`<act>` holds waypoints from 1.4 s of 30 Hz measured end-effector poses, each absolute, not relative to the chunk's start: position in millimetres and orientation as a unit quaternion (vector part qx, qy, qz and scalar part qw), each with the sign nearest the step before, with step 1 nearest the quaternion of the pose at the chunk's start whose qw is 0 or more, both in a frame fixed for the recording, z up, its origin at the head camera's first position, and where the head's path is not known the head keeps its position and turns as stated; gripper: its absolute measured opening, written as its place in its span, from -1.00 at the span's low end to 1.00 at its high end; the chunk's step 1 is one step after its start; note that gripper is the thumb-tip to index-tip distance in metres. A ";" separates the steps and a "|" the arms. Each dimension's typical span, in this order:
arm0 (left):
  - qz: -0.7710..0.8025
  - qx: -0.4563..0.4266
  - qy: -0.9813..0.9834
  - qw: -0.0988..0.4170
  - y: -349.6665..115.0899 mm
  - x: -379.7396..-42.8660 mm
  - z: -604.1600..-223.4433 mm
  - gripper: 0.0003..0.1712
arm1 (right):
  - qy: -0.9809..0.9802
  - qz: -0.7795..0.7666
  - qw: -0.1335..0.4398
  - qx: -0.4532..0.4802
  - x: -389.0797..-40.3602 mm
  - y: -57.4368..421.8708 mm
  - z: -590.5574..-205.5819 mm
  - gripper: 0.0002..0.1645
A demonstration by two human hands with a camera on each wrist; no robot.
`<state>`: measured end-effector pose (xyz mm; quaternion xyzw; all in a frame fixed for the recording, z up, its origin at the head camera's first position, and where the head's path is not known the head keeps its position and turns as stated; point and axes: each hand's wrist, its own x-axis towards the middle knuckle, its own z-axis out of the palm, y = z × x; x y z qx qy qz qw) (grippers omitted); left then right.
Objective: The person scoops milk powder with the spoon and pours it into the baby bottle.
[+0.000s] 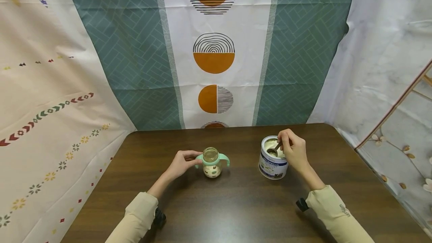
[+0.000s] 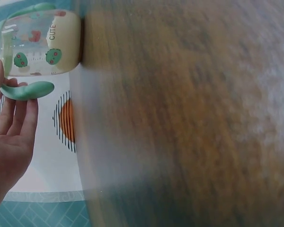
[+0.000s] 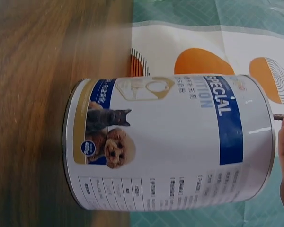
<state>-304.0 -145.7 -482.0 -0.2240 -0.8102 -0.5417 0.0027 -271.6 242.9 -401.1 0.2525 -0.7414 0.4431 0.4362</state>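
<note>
My left hand (image 1: 182, 165) grips the left green handle (image 2: 33, 91) of a small baby bottle (image 1: 212, 168), which stands upright and uncapped on the table. Pale powder fills the bottle's lower part, and printed green and red figures cover its side. To the right stands a white and blue milk powder tin (image 1: 272, 168), its top off and cream-coloured powder inside. My right hand (image 1: 293, 149) pinches the handle of a dark brown scoop (image 1: 274, 150) over the tin's mouth. The scoop's bowl is at the powder; whether it is loaded I cannot tell.
Both objects stand on a dark brown wooden table (image 1: 216, 205). A patterned cloth (image 1: 216, 96) hangs behind its far edge, with more patterned cloth at the left (image 1: 50, 141) and right. A black strap piece (image 1: 302, 204) sits under the right cuff.
</note>
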 end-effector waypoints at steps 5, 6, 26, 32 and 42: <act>-0.536 -0.223 -0.814 0.010 -145.8 -303.5 -483.4 -0.61 | -0.744 0.450 0.431 0.242 -271.7 240.1 -403.0 -0.71; -0.534 -0.225 -0.815 0.011 -145.9 -303.3 -483.6 -0.61 | -0.744 0.454 0.428 0.239 -271.8 239.6 -403.5 -0.70; -0.537 -0.220 -0.814 0.004 -145.4 -303.9 -481.4 -0.60 | -0.710 0.609 0.339 0.100 -279.2 243.2 -395.1 -0.49; -0.534 -0.217 -0.817 0.012 -144.6 -303.1 -478.5 -0.61 | -0.678 0.657 0.328 0.041 -283.2 250.3 -391.9 -0.48; -0.523 -0.219 -0.824 0.007 -142.2 -299.0 -475.5 -0.62 | -0.646 0.696 0.312 -0.032 -296.4 264.2 -399.7 -0.55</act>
